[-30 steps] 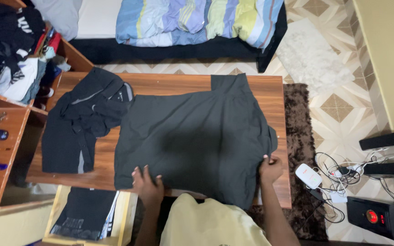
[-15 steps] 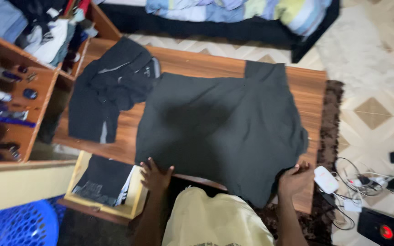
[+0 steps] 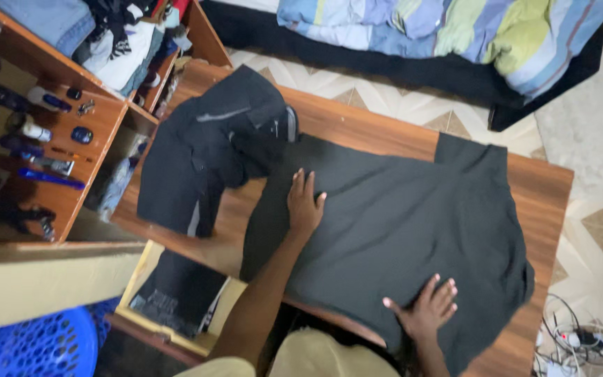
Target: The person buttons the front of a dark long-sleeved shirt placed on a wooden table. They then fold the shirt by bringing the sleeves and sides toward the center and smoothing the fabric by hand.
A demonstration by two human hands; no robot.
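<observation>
Head view: left hand (image 3: 304, 204) had slid up the dark shirt (image 3: 399, 230), right hand (image 3: 427, 307) stayed low, both spread flat, smoothing underway.

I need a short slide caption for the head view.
Left hand and right hand press flat on a dark shirt on a wooden table.

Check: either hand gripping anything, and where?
Nothing gripped. Left hand lies flat on the dark grey shirt, upper left; right hand flat near its near edge.
</observation>
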